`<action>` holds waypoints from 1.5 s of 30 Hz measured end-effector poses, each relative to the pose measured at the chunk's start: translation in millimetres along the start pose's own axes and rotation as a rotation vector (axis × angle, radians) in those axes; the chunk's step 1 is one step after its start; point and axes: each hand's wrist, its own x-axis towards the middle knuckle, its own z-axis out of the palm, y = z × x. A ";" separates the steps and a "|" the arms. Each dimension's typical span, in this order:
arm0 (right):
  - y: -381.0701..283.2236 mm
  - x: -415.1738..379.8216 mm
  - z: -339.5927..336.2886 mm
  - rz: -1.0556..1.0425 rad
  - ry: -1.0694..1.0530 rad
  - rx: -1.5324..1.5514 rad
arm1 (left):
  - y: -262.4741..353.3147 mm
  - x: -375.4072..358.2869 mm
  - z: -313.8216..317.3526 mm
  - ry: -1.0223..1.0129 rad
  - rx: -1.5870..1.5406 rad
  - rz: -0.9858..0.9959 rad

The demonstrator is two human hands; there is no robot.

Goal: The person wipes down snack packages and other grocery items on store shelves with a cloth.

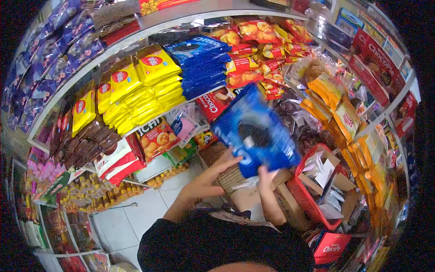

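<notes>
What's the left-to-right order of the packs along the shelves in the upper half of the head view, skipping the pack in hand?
Purple packs → yellow packs → stacked blue Oreo packs → red-and-yellow snack packs → orange packs.

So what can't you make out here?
All in the head view:
Blue Oreo pack: small print, motion-blurred.
Right hand: fingers behind, hidden by the pack.
Left hand: whether it touches the pack, blurred.
Red basket: bottom, hidden by cartons.
Purple packs: outermost cut off by dark lens edge.
</notes>
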 end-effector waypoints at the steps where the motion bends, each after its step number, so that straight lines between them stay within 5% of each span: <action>1: -18.2 18.1 17.5 0.133 0.073 0.135 | 3.8 -0.4 -3.7 0.010 0.002 -0.007; 5: -54.1 82.7 75.4 0.562 0.026 0.587 | 7.9 -15.5 -13.1 0.188 -0.226 0.081; 16: -26.6 208.7 208.6 0.861 -0.713 0.330 | 19.7 -42.2 -52.9 0.277 -0.102 0.039; 23: -3.2 245.2 159.3 0.623 -0.325 0.208 | -3.6 -70.0 -80.1 0.277 -0.163 0.009; 27: -6.9 261.6 151.1 0.520 -0.526 0.268 | -15.6 -77.6 -89.9 0.365 -0.277 -0.137; 33: 36.5 331.3 156.3 0.525 -0.331 0.033 | -39.1 -71.7 -97.2 0.390 -0.323 -0.292; 35: 48.1 334.4 148.7 0.568 -0.363 0.204 | -58.1 -69.1 -95.7 0.378 -0.367 -0.303; 37: 28.4 313.2 146.2 0.552 -0.219 0.220 | -84.5 -62.7 -94.4 0.386 -0.474 -0.306; 39: 22.0 290.3 120.6 0.573 -0.371 0.365 | -107.6 -52.3 -91.2 0.373 -0.605 -0.324; 45: -10.9 183.3 54.6 0.384 -0.152 0.151 | -109.5 6.8 -59.6 0.235 -0.986 -0.319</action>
